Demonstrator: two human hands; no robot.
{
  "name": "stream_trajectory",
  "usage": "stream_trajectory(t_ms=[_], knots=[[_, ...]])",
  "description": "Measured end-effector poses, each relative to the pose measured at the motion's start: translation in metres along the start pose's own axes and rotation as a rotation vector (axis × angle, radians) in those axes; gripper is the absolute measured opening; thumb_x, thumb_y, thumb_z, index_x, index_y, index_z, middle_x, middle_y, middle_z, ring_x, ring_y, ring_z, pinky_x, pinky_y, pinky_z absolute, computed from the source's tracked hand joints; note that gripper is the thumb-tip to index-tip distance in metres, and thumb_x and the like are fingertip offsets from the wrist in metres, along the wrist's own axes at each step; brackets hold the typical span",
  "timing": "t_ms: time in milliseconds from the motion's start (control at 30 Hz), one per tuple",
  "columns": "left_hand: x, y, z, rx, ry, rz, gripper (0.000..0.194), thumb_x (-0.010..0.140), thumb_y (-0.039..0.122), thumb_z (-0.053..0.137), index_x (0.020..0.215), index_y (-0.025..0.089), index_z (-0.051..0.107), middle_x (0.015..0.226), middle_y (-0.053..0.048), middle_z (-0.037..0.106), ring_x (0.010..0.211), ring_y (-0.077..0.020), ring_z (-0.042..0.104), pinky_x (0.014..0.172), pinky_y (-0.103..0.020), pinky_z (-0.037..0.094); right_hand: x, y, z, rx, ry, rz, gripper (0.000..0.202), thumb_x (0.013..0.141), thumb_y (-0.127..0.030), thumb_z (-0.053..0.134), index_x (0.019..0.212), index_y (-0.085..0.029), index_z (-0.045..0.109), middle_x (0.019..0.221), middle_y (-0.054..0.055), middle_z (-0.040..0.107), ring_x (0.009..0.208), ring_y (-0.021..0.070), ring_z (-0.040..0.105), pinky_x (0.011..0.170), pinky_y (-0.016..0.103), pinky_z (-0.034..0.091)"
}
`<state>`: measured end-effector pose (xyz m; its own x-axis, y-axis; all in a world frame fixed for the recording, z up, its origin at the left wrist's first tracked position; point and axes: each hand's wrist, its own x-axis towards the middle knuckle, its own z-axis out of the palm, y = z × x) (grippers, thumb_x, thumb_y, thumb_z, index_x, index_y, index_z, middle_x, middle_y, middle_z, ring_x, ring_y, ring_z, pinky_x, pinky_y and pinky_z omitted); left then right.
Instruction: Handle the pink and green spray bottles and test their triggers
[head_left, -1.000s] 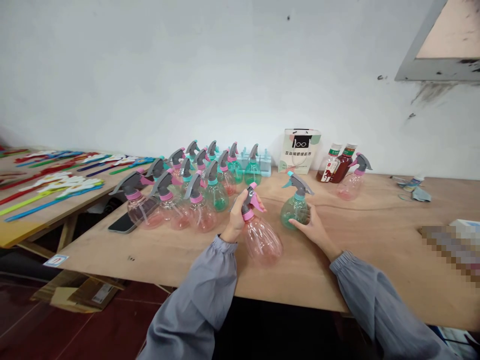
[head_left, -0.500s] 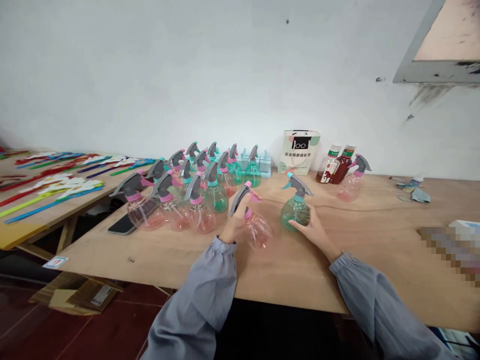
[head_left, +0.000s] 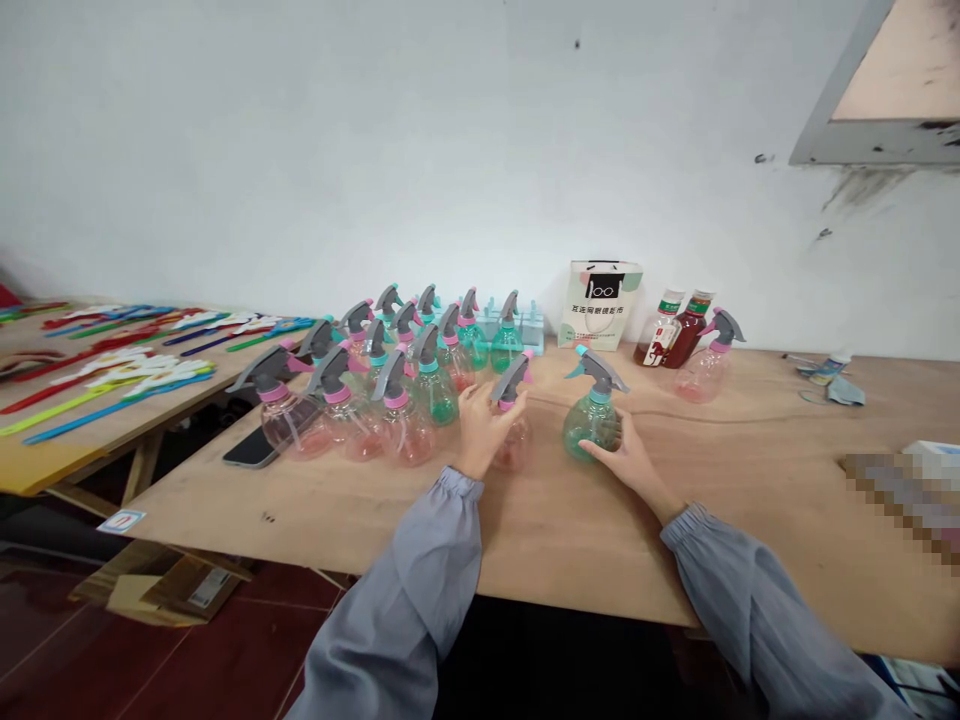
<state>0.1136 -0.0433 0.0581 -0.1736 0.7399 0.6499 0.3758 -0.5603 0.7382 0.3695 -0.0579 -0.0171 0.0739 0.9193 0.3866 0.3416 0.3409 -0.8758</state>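
My left hand [head_left: 484, 427] has its thumb and fingers around the neck of a pink spray bottle [head_left: 514, 447], which is upright on the wooden table and has a grey head with a pink nozzle. Part of that bottle is hidden behind the hand. Wrapped round the side of a green spray bottle [head_left: 576, 425] is my right hand [head_left: 621, 450], thumb in front and fingers seen through the clear plastic. That bottle also stands upright. To the left, several more spray bottles, pink such as this one [head_left: 407, 432] and green such as this one [head_left: 437, 392], are grouped in rows.
A phone [head_left: 251, 452] lies partly behind the left bottles. Along the wall stand a paper bag [head_left: 602, 325], two drink bottles [head_left: 675, 340] and another pink spray bottle [head_left: 701, 378]. A small bottle and cloth [head_left: 846, 391] lie right. Colourful plastic strips [head_left: 127, 405] cover the neighbouring table.
The pink spray bottle in my left hand has gone from tilted to upright and moved slightly back, away from me. My right hand and the green spray bottle have stayed in place.
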Motion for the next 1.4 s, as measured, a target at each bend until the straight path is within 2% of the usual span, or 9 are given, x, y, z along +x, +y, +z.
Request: stream_trajectory(t_ms=[167,367,567,733,867,967,1200,1333,1400], knots=[[0.002,-0.014,0.003,0.223,0.053,-0.015,0.026,0.082,0.046,0.069,0.085,0.022,0.059,0.086,-0.005,0.063,0.094,-0.0254,0.062,0.097,-0.042,0.041,0.000,-0.001,0.000,0.012,-0.001,0.005,0.088,0.064,-0.057,0.086,0.132,-0.025,0.041,0.138,0.017,0.059,0.128,0.0342,0.061,0.108,0.058,0.050],[-0.008,-0.010,0.002,0.443,-0.127,-0.060,0.073,0.073,0.043,0.074,0.134,0.019,0.041,0.134,-0.019,0.053,0.130,-0.0380,0.049,0.104,-0.053,0.035,0.000,0.001,0.000,0.018,-0.015,-0.014,0.087,0.066,-0.055,0.085,0.133,-0.025,0.041,0.139,0.016,0.059,0.127,0.0332,0.061,0.109,0.057,0.049],[-0.001,-0.030,0.006,0.467,-0.157,-0.114,0.057,0.081,0.041,0.065,0.129,0.019,0.045,0.127,-0.018,0.055,0.127,-0.0394,0.049,0.103,-0.056,0.037,-0.001,0.001,0.000,0.025,-0.027,-0.010,0.086,0.066,-0.056,0.085,0.133,-0.025,0.040,0.136,0.016,0.059,0.126,0.0326,0.062,0.108,0.056,0.051],[0.023,-0.066,0.020,0.296,-0.113,-0.042,0.063,0.085,0.038,0.063,0.143,0.020,0.043,0.141,-0.019,0.042,0.139,-0.0348,0.041,0.113,-0.051,0.035,-0.002,-0.005,0.001,-0.006,-0.022,-0.029,0.086,0.065,-0.058,0.084,0.131,-0.025,0.042,0.136,0.016,0.059,0.126,0.0335,0.061,0.107,0.056,0.050],[0.043,-0.083,0.030,0.272,-0.146,-0.033,0.062,0.086,0.031,0.062,0.144,0.019,0.044,0.130,-0.018,0.048,0.135,-0.0341,0.046,0.115,-0.051,0.034,-0.004,-0.009,0.001,-0.037,-0.032,-0.062,0.082,0.066,-0.058,0.084,0.130,-0.026,0.044,0.135,0.014,0.060,0.126,0.0324,0.061,0.109,0.055,0.049],[0.054,-0.089,0.034,0.266,-0.138,-0.031,0.064,0.086,0.027,0.061,0.145,0.015,0.040,0.136,-0.022,0.049,0.139,-0.0357,0.045,0.116,-0.053,0.033,-0.004,-0.011,0.001,-0.039,-0.027,-0.074,0.081,0.066,-0.057,0.084,0.130,-0.026,0.044,0.136,0.014,0.059,0.128,0.0323,0.059,0.110,0.055,0.048],[0.061,-0.091,0.045,0.166,-0.094,-0.078,0.066,0.088,0.029,0.061,0.144,0.010,0.033,0.150,-0.027,0.041,0.148,-0.0339,0.036,0.120,-0.049,0.030,-0.005,-0.013,0.002,-0.024,-0.034,-0.066,0.082,0.067,-0.056,0.084,0.132,-0.027,0.043,0.138,0.013,0.058,0.130,0.0312,0.058,0.110,0.054,0.048],[0.042,-0.076,0.043,0.167,0.102,-0.039,0.062,0.090,0.036,0.060,0.140,0.011,0.034,0.151,-0.027,0.037,0.148,-0.0329,0.032,0.122,-0.050,0.026,-0.005,-0.011,0.003,-0.018,-0.049,-0.061,0.083,0.067,-0.057,0.083,0.133,-0.027,0.042,0.137,0.013,0.059,0.128,0.0308,0.059,0.109,0.053,0.049],[0.028,-0.061,0.040,0.133,0.130,0.043,0.051,0.093,0.041,0.054,0.134,0.014,0.040,0.146,-0.024,0.041,0.145,-0.0312,0.036,0.121,-0.050,0.026,-0.005,-0.009,0.004,-0.009,-0.054,-0.052,0.084,0.067,-0.058,0.083,0.133,-0.028,0.042,0.136,0.013,0.059,0.127,0.0310,0.060,0.109,0.053,0.049]])
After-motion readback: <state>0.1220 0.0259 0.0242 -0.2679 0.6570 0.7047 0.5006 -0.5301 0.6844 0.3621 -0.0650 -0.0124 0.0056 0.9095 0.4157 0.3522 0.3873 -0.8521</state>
